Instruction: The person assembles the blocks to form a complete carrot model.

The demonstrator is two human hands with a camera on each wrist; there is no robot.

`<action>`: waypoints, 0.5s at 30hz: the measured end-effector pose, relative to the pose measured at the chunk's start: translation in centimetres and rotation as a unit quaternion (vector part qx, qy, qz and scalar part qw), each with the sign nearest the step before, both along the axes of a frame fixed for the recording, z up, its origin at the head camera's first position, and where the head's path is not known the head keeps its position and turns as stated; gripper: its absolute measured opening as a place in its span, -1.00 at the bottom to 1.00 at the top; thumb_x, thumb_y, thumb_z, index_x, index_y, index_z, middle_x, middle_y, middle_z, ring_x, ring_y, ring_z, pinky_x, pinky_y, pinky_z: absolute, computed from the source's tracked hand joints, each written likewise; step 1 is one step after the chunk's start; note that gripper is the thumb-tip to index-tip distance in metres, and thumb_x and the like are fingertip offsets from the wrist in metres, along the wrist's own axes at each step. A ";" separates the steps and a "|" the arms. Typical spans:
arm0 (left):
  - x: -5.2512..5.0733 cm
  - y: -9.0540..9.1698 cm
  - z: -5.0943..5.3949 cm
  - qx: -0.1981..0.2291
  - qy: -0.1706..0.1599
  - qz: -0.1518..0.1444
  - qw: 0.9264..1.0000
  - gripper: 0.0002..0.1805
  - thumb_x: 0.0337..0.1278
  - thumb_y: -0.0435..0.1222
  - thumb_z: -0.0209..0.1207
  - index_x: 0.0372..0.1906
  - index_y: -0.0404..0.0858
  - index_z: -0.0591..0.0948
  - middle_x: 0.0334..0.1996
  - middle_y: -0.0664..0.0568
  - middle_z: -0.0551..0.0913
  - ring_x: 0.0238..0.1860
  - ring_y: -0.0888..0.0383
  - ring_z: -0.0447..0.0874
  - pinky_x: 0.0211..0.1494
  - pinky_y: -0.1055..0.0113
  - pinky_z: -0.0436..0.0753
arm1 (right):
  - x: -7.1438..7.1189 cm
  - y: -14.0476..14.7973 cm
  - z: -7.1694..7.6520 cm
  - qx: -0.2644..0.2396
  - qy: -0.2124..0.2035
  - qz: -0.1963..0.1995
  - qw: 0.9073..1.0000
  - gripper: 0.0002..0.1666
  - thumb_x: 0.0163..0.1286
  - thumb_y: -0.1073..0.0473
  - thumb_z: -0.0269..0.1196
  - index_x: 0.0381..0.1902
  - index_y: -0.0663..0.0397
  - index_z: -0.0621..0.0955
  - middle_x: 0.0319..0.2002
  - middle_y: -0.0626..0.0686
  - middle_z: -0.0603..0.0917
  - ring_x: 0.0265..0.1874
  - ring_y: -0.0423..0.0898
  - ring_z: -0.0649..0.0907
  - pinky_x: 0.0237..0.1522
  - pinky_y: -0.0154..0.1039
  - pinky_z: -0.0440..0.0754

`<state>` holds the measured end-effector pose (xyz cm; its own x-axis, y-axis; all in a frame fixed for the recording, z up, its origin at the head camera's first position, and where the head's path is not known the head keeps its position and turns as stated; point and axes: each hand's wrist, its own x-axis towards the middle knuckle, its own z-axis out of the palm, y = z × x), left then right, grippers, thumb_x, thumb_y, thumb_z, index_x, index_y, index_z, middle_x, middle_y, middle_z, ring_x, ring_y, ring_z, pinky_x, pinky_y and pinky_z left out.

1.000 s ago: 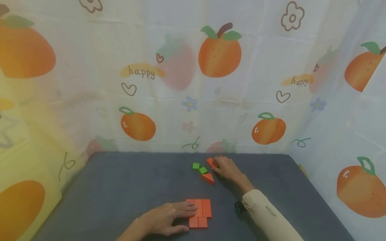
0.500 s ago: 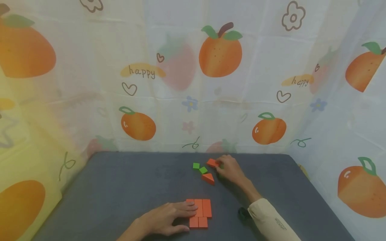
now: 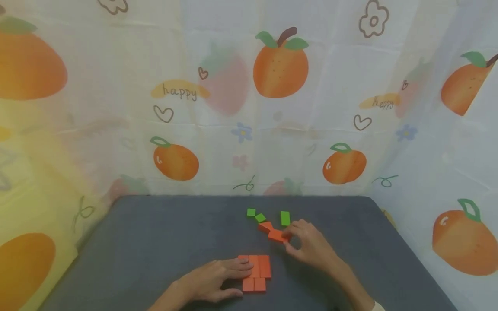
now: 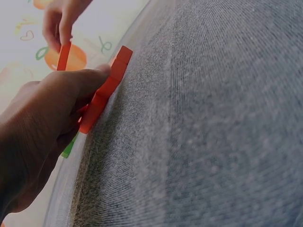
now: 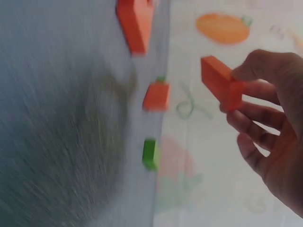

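Observation:
An orange-red block (image 3: 276, 236) is pinched between the thumb and fingers of the right hand (image 3: 311, 246); in the right wrist view this block (image 5: 218, 82) is held clear of the table by the hand (image 5: 279, 104). Near the front, several orange-red blocks (image 3: 264, 267) lie flat against one another. The left hand (image 3: 210, 280) rests with extended fingers on their left side, covering part of them. In the left wrist view the thumb of the left hand (image 4: 52, 109) lies along the joined blocks (image 4: 110, 84).
Two small green blocks (image 3: 251, 212) lie toward the back, beside an orange-red triangular block (image 3: 265, 226). A green rectangular block (image 3: 285, 218) lies to their right, behind the right hand. The dark table (image 3: 163, 233) meets a fruit-patterned curtain (image 3: 288, 142) at its back edge.
The right hand has lifted an orange-red block from the back and brought it nearer the front. The green rectangular block has come into view. The left hand stays on the joined blocks.

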<state>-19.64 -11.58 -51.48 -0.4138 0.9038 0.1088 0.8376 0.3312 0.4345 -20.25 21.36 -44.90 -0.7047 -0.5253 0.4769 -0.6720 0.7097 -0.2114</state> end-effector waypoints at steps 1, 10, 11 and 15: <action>0.0 0.1 0.0 0.000 0.004 0.000 1.000 -0.40 0.61 0.08 0.00 0.54 -0.10 0.45 0.52 0.06 0.48 0.55 0.08 0.45 0.44 0.07 0.61 | 0.8 -0.2 0.1 0.000 -0.014 0.014 1.000 -0.82 0.20 0.25 0.49 -0.27 -0.12 0.74 -0.32 -0.21 0.69 -0.29 -0.23 0.61 -0.22 -0.24 0.61; 0.2 0.2 -0.1 -0.006 0.011 -0.001 1.000 -0.36 0.58 0.11 0.03 0.56 -0.08 0.42 0.53 0.05 0.47 0.54 0.10 0.46 0.41 0.08 0.63 | 6.3 -2.3 -1.9 -0.003 -0.145 0.180 0.973 -0.89 0.45 0.13 0.38 -0.11 -0.19 0.69 -0.19 -0.23 0.67 -0.19 -0.39 0.55 -0.12 -0.45 0.60; 0.2 0.1 0.0 -0.008 0.009 0.001 1.000 -0.35 0.56 0.13 0.04 0.56 -0.07 0.42 0.54 0.05 0.46 0.54 0.11 0.46 0.41 0.08 0.63 | 6.6 -2.5 -2.3 -0.004 -0.149 0.193 0.970 -0.89 0.46 0.13 0.37 -0.10 -0.18 0.69 -0.20 -0.22 0.68 -0.20 -0.39 0.55 -0.12 -0.48 0.58; 0.3 0.0 0.1 -0.010 0.008 0.008 1.000 -0.25 0.45 0.22 0.10 0.57 -0.05 0.41 0.55 0.07 0.44 0.53 0.12 0.47 0.40 0.08 0.64 | 6.8 -3.1 -4.2 0.008 -0.104 0.237 0.966 -0.94 0.49 0.15 0.35 -0.12 -0.13 0.69 -0.22 -0.18 0.69 -0.26 -0.37 0.52 -0.18 -0.63 0.40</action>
<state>-19.29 -11.54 -51.39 -0.4260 0.8995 0.0967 0.8389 0.3527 0.4146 -13.49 18.23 -49.07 -0.4626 -0.8189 0.3398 -0.8666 0.3368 -0.3681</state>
